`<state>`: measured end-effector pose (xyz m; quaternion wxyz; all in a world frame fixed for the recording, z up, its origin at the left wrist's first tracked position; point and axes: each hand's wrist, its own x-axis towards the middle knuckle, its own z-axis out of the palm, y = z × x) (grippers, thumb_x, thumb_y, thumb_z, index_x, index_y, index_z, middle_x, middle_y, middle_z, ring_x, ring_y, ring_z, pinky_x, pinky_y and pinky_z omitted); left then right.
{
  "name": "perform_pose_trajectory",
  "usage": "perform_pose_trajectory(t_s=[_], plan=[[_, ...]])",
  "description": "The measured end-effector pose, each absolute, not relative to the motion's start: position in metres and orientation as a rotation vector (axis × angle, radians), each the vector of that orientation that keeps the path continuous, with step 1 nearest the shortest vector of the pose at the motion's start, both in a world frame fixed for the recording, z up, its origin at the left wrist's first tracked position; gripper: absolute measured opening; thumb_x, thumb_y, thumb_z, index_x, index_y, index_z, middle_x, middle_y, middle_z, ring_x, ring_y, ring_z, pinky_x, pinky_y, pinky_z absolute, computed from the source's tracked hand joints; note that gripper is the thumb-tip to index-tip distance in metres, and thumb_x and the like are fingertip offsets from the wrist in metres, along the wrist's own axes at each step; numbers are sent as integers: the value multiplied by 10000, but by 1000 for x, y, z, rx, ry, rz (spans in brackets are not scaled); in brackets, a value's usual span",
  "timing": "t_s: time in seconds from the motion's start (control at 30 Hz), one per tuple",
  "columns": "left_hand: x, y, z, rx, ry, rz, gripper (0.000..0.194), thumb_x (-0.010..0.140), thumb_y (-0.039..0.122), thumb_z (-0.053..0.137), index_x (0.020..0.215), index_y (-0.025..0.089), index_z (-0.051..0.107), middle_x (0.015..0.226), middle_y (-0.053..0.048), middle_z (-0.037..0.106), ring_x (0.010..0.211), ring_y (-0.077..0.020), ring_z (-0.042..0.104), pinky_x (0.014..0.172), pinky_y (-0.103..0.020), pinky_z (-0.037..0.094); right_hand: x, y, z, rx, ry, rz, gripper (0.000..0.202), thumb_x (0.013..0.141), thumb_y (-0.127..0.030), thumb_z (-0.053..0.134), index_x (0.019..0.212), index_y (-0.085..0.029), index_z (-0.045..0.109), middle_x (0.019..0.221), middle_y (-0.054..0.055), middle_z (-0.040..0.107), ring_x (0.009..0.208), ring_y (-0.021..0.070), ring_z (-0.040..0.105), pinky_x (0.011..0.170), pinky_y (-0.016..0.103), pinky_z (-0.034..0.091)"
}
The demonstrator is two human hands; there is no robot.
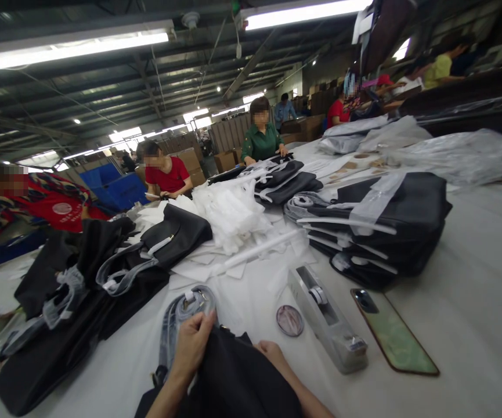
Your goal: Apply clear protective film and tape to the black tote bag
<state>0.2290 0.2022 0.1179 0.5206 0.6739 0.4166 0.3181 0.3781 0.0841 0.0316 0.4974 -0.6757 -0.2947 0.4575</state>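
Note:
A black bag [242, 377] lies right in front of me at the table's near edge. My left hand [194, 337] is closed on its upper edge, beside a coiled strap in clear plastic wrap [168, 325]. On the bag's far right side, my right hand [272, 351] is curled with its fingers pressed to the black material; the fingertips are partly hidden. To the right of the bag stand a grey tape dispenser [329, 325] and a small round disc [289, 320]. More black bags with wrapped straps [72, 302] lie to the left.
A stack of black bags [407, 232] with white strips stands at the right, behind a green phone [396, 334]. White packing sheets [233, 215] are heaped mid-table. Clear plastic bags [468, 157] lie far right. Co-workers sit or stand around, including a person in green [262, 136] across the table.

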Motion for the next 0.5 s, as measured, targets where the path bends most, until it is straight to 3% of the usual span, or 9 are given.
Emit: perform_pose_trajectory(t_s=[0.1, 0.17, 0.23, 0.3, 0.37, 0.5], plan=[[214, 208, 130, 1773, 941, 665, 514, 696, 524, 716, 493, 208, 366, 508, 47, 315, 517, -122, 328, 514, -256, 281, 385, 83, 18, -1770, -721, 1078, 319, 842, -275, 641, 592, -167, 476, 542, -91, 423, 536, 90, 462, 563, 247, 413], [214, 208, 130, 1823, 878, 607, 482, 712, 553, 684, 511, 202, 422, 592, 11, 473, 587, -148, 443, 581, -264, 372, 387, 82, 13, -1827, -736, 1067, 352, 816, -241, 659, 553, -179, 432, 511, -101, 379, 515, 88, 427, 554, 245, 375], [221, 208, 124, 1698, 800, 535, 425, 724, 592, 654, 622, 199, 529, 813, -39, 617, 725, -193, 557, 692, -299, 452, 388, 81, 12, -1867, -754, 1061, 362, 793, -216, 669, 538, -185, 414, 507, -102, 373, 514, 90, 407, 554, 246, 348], [231, 206, 116, 1484, 729, 428, 430, 746, 627, 620, 792, 200, 596, 933, -73, 656, 774, -222, 608, 714, -333, 484, 387, 79, 15, -1880, -775, 1054, 335, 770, -188, 667, 544, -188, 420, 513, -100, 385, 521, 94, 393, 558, 248, 323], [243, 203, 106, 1332, 728, 386, 480, 760, 660, 594, 826, 185, 606, 814, -73, 669, 650, -209, 608, 623, -326, 484, 385, 77, 20, -1869, -792, 1041, 286, 743, -156, 652, 557, -191, 437, 519, -97, 397, 531, 98, 382, 562, 251, 297], [258, 199, 88, 1319, 850, 516, 571, 744, 756, 522, 633, 196, 528, 580, -33, 608, 458, -161, 502, 472, -294, 422, 383, 71, 27, -1811, -807, 1036, 180, 677, -142, 632, 572, -192, 495, 505, -86, 428, 552, 105, 385, 580, 264, 279]])
